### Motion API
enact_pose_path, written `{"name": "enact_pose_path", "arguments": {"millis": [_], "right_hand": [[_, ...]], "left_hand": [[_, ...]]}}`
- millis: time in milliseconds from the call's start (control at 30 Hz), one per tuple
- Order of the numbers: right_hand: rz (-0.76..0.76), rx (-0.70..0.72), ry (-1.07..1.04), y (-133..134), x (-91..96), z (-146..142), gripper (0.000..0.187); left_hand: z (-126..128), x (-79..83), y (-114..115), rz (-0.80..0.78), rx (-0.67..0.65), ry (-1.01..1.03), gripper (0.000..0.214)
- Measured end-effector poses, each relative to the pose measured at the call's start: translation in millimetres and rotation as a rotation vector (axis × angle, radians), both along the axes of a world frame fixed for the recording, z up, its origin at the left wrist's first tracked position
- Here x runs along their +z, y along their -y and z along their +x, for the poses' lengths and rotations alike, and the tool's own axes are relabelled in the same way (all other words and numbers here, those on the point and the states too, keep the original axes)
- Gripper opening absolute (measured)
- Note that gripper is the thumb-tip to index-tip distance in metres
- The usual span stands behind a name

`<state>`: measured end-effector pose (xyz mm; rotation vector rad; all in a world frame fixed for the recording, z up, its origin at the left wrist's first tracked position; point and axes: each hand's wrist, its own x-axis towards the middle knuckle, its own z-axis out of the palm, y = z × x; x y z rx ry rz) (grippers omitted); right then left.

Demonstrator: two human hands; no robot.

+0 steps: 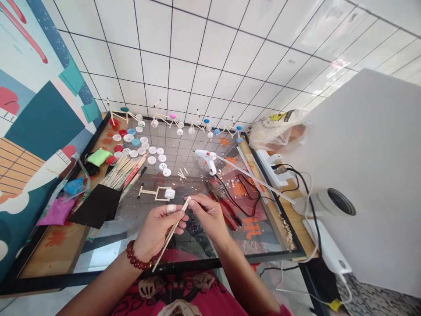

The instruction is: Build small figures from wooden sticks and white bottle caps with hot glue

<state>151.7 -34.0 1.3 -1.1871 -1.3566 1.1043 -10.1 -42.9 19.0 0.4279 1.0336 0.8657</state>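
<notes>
A pair of thin wooden chopsticks slants down from between my hands toward the table's front edge. My left hand, with a bandage on one finger and a beaded bracelet at the wrist, is closed around their upper part. At their top end, the fingers of my right hand pinch the tips. Just beyond my left hand lies a small stick frame with a white bottle cap at one end. Short cut stick pieces are scattered farther back.
A white glue gun stands behind my right hand, its cord near red-handled pliers. Bottle caps, bundled chopsticks and black card are at left. Small stick-and-cap models line the back; a power strip is right.
</notes>
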Motion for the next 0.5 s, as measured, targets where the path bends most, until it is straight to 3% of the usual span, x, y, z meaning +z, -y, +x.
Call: {"name": "enact_pose_path", "arguments": {"millis": [500], "right_hand": [[-0.069, -0.003, -0.031, 0.3, 3.7, 1.0, 0.017]], "left_hand": [[0.7, -4.7, 0.1, 0.028, -0.047, -0.014, 0.041]]}}
